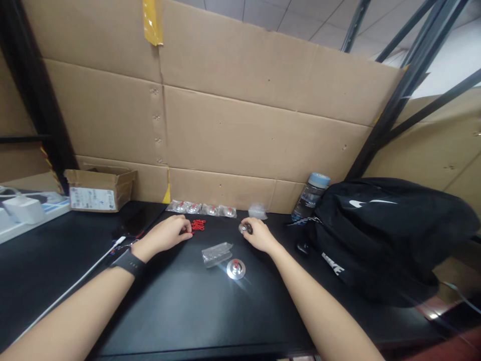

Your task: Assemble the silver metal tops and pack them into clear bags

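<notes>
My left hand [173, 233], a dark watch on its wrist, is closed at the left edge of a small pile of red cords [198, 225]; a bit of red shows at its fingertips. Fingers of my right hand [257, 234] are curled round a small silvery metal disc [242, 228], partly hidden by them. Between the hands, nearer to me, lies a domed metal disc [236, 269] with a red cord at its centre. A clear plastic bag [217, 254] lies beside it. Farther back, several bagged discs with red cords [212, 210] sit in a row.
Clear plastic bags [257, 211] lie by the cardboard wall [240, 130]. To the right are a water bottle [310, 198] and a large black backpack [379, 240]. An opened cardboard box [93, 193], a white cable [75, 283] and a power strip [56, 206] are on the left.
</notes>
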`<state>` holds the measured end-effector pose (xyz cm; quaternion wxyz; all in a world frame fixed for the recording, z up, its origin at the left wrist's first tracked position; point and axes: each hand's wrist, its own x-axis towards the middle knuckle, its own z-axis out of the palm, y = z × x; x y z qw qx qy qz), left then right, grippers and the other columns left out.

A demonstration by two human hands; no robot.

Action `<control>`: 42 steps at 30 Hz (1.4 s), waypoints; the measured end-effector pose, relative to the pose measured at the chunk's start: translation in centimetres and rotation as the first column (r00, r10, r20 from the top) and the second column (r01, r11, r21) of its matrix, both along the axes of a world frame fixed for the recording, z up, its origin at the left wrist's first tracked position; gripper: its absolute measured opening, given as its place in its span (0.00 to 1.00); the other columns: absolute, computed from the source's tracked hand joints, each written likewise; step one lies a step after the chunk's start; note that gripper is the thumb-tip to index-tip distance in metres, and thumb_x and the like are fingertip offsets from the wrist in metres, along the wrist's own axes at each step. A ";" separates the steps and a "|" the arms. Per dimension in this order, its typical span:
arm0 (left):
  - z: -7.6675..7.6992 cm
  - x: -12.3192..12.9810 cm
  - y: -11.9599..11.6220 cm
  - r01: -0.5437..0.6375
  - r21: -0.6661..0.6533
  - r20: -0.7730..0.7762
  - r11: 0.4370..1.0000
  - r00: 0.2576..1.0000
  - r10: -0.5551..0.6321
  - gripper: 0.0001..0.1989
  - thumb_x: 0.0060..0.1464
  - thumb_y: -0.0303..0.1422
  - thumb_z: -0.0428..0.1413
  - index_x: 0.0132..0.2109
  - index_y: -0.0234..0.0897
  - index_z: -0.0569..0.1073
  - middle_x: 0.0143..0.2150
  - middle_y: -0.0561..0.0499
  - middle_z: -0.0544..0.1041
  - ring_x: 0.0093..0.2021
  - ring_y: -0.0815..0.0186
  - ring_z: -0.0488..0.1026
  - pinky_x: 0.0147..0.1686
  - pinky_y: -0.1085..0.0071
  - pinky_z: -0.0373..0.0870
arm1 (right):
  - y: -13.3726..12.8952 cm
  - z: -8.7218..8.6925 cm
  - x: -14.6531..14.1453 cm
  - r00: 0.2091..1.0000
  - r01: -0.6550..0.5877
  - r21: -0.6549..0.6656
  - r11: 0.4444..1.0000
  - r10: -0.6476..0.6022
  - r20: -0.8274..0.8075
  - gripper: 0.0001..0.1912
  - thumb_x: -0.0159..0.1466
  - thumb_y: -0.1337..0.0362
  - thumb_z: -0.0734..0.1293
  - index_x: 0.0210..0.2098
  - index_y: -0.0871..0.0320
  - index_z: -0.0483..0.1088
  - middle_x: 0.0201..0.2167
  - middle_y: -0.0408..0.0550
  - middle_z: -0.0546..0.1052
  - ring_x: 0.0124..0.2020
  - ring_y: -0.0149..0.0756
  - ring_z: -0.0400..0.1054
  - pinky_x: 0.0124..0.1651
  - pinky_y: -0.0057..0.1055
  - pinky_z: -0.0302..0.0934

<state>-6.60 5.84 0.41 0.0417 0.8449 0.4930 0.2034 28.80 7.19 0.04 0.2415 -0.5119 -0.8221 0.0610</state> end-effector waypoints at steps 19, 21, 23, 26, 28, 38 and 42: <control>3.7 5.7 -4.4 0.059 0.066 0.393 0.996 0.916 -0.081 0.09 0.59 0.39 0.58 0.43 0.39 0.77 0.40 0.50 0.83 0.40 0.62 0.80 0.44 0.68 0.73 | -2.4 2.4 -2.3 0.865 -0.113 0.079 0.990 0.138 -0.482 0.18 0.53 0.66 0.72 0.44 0.56 0.71 0.42 0.48 0.78 0.42 0.37 0.73 0.42 0.31 0.65; 4.2 6.1 -4.9 0.023 0.033 0.440 0.999 0.897 -0.035 0.10 0.58 0.40 0.59 0.42 0.40 0.79 0.40 0.50 0.84 0.41 0.60 0.80 0.44 0.67 0.74 | -3.9 3.1 -3.6 0.817 -0.169 0.099 0.981 0.196 -0.542 0.18 0.55 0.66 0.72 0.45 0.56 0.70 0.43 0.48 0.78 0.44 0.37 0.73 0.44 0.32 0.65; 4.5 6.4 -5.3 0.015 -0.001 0.470 1.000 0.882 -0.013 0.10 0.59 0.40 0.59 0.40 0.41 0.80 0.40 0.51 0.84 0.41 0.59 0.80 0.44 0.67 0.74 | -5.4 3.6 -4.9 0.777 -0.225 0.117 0.967 0.250 -0.577 0.19 0.56 0.66 0.72 0.47 0.56 0.70 0.45 0.49 0.78 0.46 0.38 0.73 0.47 0.33 0.66; 4.6 6.8 -5.8 0.083 -0.009 0.498 0.997 0.865 -0.067 0.10 0.61 0.40 0.57 0.40 0.42 0.81 0.41 0.52 0.84 0.42 0.60 0.80 0.45 0.67 0.73 | -7.2 4.1 -6.5 0.743 -0.258 0.166 0.952 0.305 -0.595 0.18 0.56 0.66 0.72 0.46 0.55 0.69 0.48 0.50 0.77 0.48 0.39 0.73 0.47 0.34 0.66; 4.5 7.2 -6.0 0.142 -0.007 0.529 0.990 0.840 -0.116 0.10 0.63 0.39 0.56 0.41 0.41 0.80 0.42 0.52 0.83 0.43 0.60 0.79 0.47 0.67 0.72 | -8.1 4.3 -7.2 0.739 -0.257 0.195 0.947 0.322 -0.592 0.17 0.56 0.67 0.72 0.45 0.54 0.70 0.50 0.51 0.76 0.50 0.40 0.71 0.48 0.35 0.67; 3.8 8.4 -6.1 0.139 0.061 0.642 0.988 0.753 -0.146 0.11 0.62 0.40 0.57 0.39 0.40 0.79 0.48 0.46 0.73 0.51 0.59 0.72 0.56 0.63 0.68 | -9.2 4.5 -8.1 0.727 -0.218 0.244 0.945 0.324 -0.605 0.15 0.57 0.66 0.74 0.42 0.54 0.71 0.50 0.51 0.76 0.52 0.41 0.71 0.47 0.35 0.67; 3.8 8.5 -6.4 0.100 0.100 0.609 0.990 0.781 -0.141 0.10 0.62 0.39 0.56 0.39 0.40 0.79 0.47 0.46 0.73 0.51 0.59 0.71 0.55 0.63 0.68 | -9.1 4.3 -8.0 0.716 -0.221 0.221 0.950 0.311 -0.625 0.14 0.57 0.63 0.75 0.41 0.54 0.71 0.50 0.51 0.77 0.51 0.42 0.72 0.47 0.36 0.68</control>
